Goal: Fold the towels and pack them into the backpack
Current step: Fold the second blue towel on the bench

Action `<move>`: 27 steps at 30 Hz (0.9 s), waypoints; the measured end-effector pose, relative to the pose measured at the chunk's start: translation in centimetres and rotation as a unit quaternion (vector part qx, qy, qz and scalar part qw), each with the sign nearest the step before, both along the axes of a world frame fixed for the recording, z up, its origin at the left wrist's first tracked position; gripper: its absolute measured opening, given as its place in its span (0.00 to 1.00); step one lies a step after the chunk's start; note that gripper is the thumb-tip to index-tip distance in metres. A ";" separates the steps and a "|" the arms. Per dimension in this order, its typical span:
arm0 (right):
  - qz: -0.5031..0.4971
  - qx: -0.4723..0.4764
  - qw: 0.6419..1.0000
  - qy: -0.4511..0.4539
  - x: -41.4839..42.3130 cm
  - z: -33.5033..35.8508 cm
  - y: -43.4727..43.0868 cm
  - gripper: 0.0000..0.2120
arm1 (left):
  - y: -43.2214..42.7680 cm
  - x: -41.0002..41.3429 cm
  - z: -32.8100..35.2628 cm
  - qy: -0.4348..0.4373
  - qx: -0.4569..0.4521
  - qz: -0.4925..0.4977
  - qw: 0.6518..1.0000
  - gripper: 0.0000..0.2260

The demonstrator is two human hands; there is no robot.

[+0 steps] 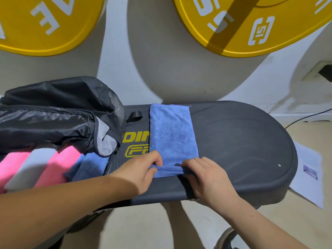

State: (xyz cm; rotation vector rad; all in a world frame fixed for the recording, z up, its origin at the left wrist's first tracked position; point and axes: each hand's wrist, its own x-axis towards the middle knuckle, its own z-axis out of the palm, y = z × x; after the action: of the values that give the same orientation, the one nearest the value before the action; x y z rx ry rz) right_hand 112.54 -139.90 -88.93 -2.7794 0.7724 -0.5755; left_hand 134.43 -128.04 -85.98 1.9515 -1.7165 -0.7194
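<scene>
A blue towel [171, 132] lies as a long narrow strip on the dark oval platform [242, 141], running away from me. Its near end is rolled up a little. My left hand [143, 168] pinches that rolled end from the left, and my right hand [203, 175] grips it from the right. The black backpack [53, 112] lies open at the left. Inside it sit two pink rolled towels [61, 166], a white one [30, 168] between them, and a blue one [89, 164] at the right.
Two big yellow weight plates [251, 24] lean on the white wall behind. A sheet of paper [309, 173] lies on the floor at the right, near a black cable [309, 115]. My knees and a shoe [228, 238] show below the platform.
</scene>
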 end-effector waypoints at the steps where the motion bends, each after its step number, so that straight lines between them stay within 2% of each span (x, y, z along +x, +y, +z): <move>1: -0.001 0.010 1.000 -0.008 -0.1 0.0 -0.2 0.09 | 0.3 0.0 -0.3 -0.010 -0.023 -0.015 1.000 0.05; 4: 0.011 0.069 0.997 -0.029 -0.2 -0.1 -0.6 0.06 | 1.1 0.3 -1.4 -0.111 -0.050 -0.118 0.986 0.14; 6: 0.022 0.105 0.994 -0.031 -0.2 -0.4 -0.9 0.07 | 1.1 0.6 -1.9 -0.173 -0.064 -0.153 0.971 0.14; 8: 0.013 0.125 0.991 -0.033 0.0 -0.4 -1.1 0.07 | 1.0 0.5 -2.0 -0.108 -0.092 -0.105 0.984 0.10; 11: -0.034 0.201 0.978 -0.055 0.3 -0.3 -1.1 0.05 | 0.5 0.3 -1.8 0.034 -0.084 0.057 0.994 0.06; 14: -0.117 0.284 0.947 -0.094 0.7 0.2 -1.0 0.06 | 0.0 0.1 -2.0 0.071 -0.021 0.125 0.989 0.05; 16: -0.156 0.309 0.931 -0.114 1.1 0.6 -1.0 0.09 | -0.3 -0.2 -2.0 0.057 -0.007 0.155 0.986 0.04; 18: -0.181 0.302 0.931 -0.094 1.5 0.8 -1.3 0.12 | -0.6 -0.2 -1.9 0.032 -0.004 0.169 0.985 0.04; 20: -0.204 0.274 0.939 -0.029 1.8 1.0 -1.5 0.12 | -0.7 -0.2 -1.6 -0.010 -0.030 0.133 0.991 0.07; 22: -0.203 0.258 0.945 0.005 1.8 0.9 -1.8 0.10 | -0.7 0.0 -1.2 -0.111 -0.081 0.004 0.991 0.11; 23: -0.197 0.254 0.947 0.002 1.8 0.9 -1.9 0.10 | -0.7 -0.1 -1.1 -0.183 -0.088 -0.077 0.976 0.14; 24: -0.189 0.220 0.957 -0.002 1.8 0.9 -1.8 0.10 | -0.7 -0.4 -0.9 -0.246 -0.086 -0.139 0.955 0.16; 25: -0.170 0.145 0.975 -0.004 1.8 0.8 -1.7 0.09 | -0.5 -0.7 -0.9 -0.289 -0.079 -0.173 0.938 0.17; 27: -0.111 -0.010 0.994 0.005 1.8 0.5 -1.2 0.07 | -0.3 -1.2 -0.8 -0.328 -0.061 -0.198 0.922 0.16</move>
State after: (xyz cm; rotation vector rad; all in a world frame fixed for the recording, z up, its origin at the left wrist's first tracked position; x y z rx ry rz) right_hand 114.35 -141.11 -88.38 -2.7349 1.0917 -0.6098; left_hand 133.19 -128.31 -86.78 1.8933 -2.5284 -0.0462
